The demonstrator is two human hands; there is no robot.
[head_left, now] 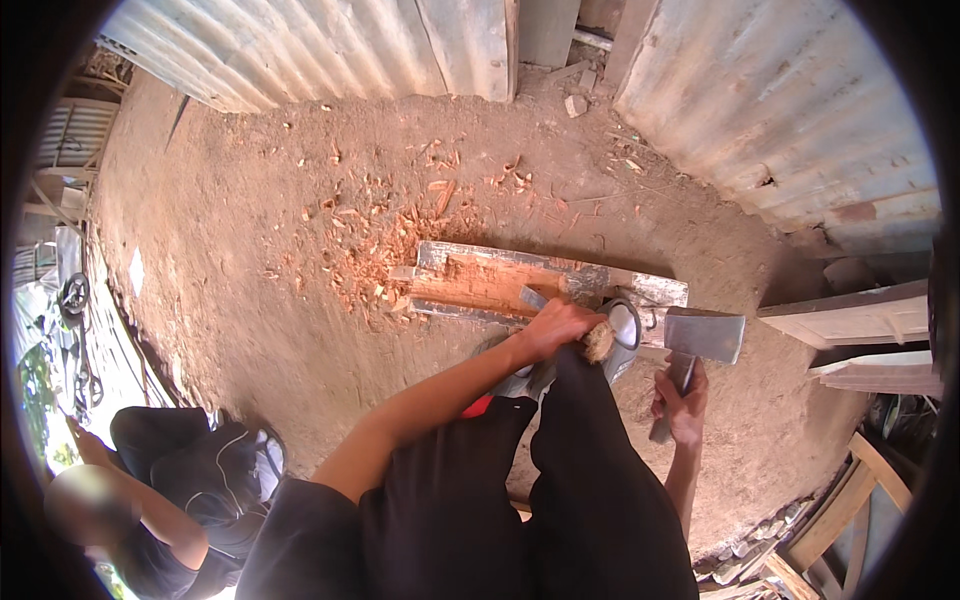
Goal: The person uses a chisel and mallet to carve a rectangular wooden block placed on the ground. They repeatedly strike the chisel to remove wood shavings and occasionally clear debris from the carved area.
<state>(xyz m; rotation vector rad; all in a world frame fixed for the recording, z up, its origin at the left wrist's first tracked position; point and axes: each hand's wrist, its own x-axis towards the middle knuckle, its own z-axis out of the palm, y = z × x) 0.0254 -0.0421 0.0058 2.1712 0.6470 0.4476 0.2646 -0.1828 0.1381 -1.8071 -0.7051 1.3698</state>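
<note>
"Where is everything, taking the left hand [568,328] as the middle of the dial?"

"The hollowed timber [485,280] lies on the dirt floor [300,190], running from ten o'clock round to two. The chisel [533,297] has its blade pointing to ten, over the hollow, with its frayed tan butt at four."

"And the fingers?"

"The left ones are wrapped round the chisel, knuckles close to that butt. The right hand [686,400], at four, has its fingers curled about the handle of a block-headed hammer [705,336]; the grey head sits at three, well apart from the chisel."

"What could go wrong from here?"

"A blow could glance off the butt, since it looks ragged rather than flat, and land on the left knuckles. The blade could also skid along the hollow if it met the wood too shallowly (I can't tell whether the edge is touching it)."

"And the timber itself?"

"It might shift under a hard knock; I see no clamp. What looks like a grey shoe [623,328] is just beside the hand at three, at the near edge, so a stray swing could catch the foot. Loose wood chips [400,245] at ten could make it rock if some lay underneath. The other person [180,490], down at eight, is well clear of the hammer."
</note>
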